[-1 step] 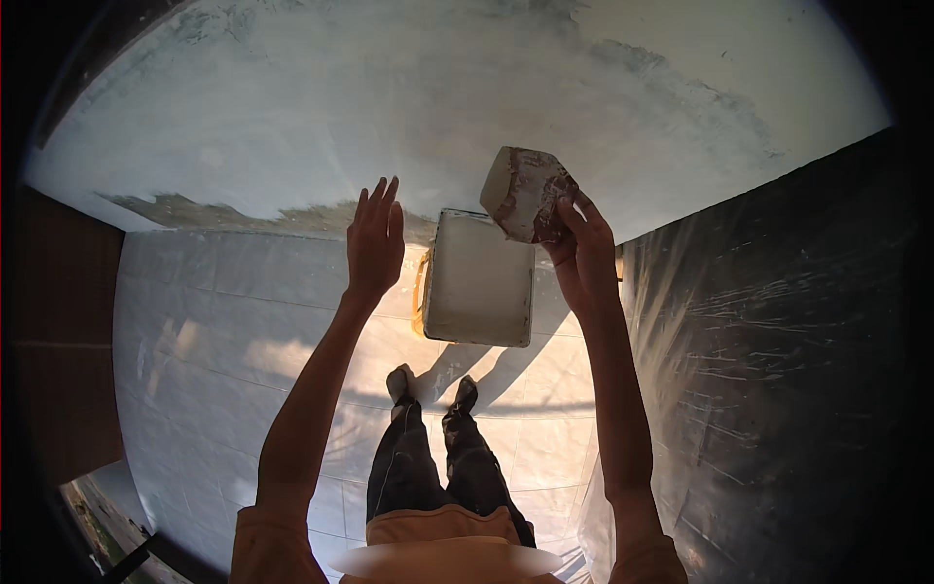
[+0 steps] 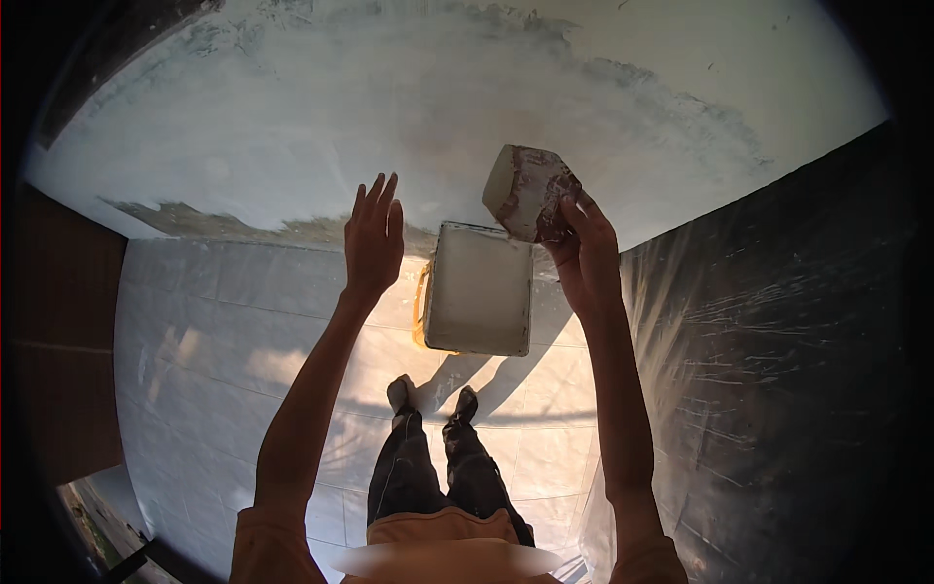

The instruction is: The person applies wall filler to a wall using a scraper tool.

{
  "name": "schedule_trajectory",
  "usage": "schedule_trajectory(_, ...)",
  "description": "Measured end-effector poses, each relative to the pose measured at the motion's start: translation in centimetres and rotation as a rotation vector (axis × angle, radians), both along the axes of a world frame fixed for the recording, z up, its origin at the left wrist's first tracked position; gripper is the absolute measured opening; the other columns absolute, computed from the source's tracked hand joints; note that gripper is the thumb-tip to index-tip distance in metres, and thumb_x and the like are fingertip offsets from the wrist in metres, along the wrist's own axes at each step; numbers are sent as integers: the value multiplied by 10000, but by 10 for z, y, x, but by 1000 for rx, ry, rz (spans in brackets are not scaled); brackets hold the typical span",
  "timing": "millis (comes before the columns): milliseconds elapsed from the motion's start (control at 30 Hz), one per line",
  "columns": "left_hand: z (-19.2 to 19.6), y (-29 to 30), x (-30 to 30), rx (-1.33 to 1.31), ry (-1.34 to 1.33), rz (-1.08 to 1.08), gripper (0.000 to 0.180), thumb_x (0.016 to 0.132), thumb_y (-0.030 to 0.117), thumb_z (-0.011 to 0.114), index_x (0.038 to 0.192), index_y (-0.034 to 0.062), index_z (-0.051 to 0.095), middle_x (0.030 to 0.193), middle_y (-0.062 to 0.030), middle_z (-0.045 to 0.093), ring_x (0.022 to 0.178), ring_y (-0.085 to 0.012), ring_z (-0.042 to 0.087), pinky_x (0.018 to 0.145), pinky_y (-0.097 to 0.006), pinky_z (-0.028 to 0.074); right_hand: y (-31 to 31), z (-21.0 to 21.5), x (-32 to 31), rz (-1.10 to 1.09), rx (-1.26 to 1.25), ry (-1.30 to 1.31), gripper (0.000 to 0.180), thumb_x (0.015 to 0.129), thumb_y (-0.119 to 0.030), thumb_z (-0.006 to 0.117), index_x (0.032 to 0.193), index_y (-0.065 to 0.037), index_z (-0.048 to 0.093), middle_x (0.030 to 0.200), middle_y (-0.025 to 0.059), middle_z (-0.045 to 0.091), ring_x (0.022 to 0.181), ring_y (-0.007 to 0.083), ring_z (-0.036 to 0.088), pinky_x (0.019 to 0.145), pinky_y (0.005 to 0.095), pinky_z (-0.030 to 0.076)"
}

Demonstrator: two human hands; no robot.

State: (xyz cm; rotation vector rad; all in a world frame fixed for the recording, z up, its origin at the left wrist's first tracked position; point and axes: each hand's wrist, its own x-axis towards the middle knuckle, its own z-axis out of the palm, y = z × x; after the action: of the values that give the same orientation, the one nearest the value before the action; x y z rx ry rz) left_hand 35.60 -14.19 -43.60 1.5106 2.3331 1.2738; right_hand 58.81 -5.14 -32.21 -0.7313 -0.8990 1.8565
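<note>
Holding smeared plate (image 2: 520,192), right hand (image 2: 587,251) unchanged; left hand (image 2: 374,245) loosely spread; rectangular tub (image 2: 477,349) slightly lower in view.

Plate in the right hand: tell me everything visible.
The plate is thin and angular, with a grey-white face blotched reddish-brown and a smoother pale band down its left side. It looks stiff and smeared with dried or wet paste; which is unclear. The right hand grips its lower right side, covering part of it. In view it overlaps the upper right corner of the box, in front of the wall; contact with either can't be told.
</note>
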Motion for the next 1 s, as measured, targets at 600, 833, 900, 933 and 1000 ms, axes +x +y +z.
schedule_trajectory(600,392,-18,-83,792,695,152,429,1008,276,408,1395,105,480,1420,-164,480,1393,-427,304,1108,-532,278,-41,322,-25,-131,562,228,246,968,-58,425,1148,72,530,1052,125,624,909,186,664,812,318,617)
schedule_trajectory(833,452,-45,-116,1042,854,173,431,974,319,472,1376,172,524,1419,-116,498,1395,-384,319,1083,-525,262,-59,365,-38,-157,654,286,251,964,-26,444,1149,135,494,1131,181,594,987,236,657,887,355,597)
schedule_trajectory(900,454,-46,-126,1039,881,208,442,966,340,470,1376,185,526,1421,-112,497,1396,-377,320,1078,-524,266,-60,368,-42,-122,649,329,223,960,-8,469,1128,134,507,1116,180,600,998,241,655,908,356,589)
schedule_trajectory(933,454,-47,-131,1039,882,208,442,966,340,470,1376,185,526,1421,-112,497,1396,-377,320,1078,-524,266,-61,369,-45,-87,641,369,195,957,10,494,1107,132,520,1101,178,605,1009,246,653,930,357,581)
schedule_trajectory(1000,455,-48,-140,1012,879,223,450,994,356,407,1400,181,494,1454,-99,462,1422,-353,286,1098,-544,242,-63,372,-53,-128,649,339,221,963,-2,469,1129,140,503,1118,187,598,1008,250,652,921,362,585)
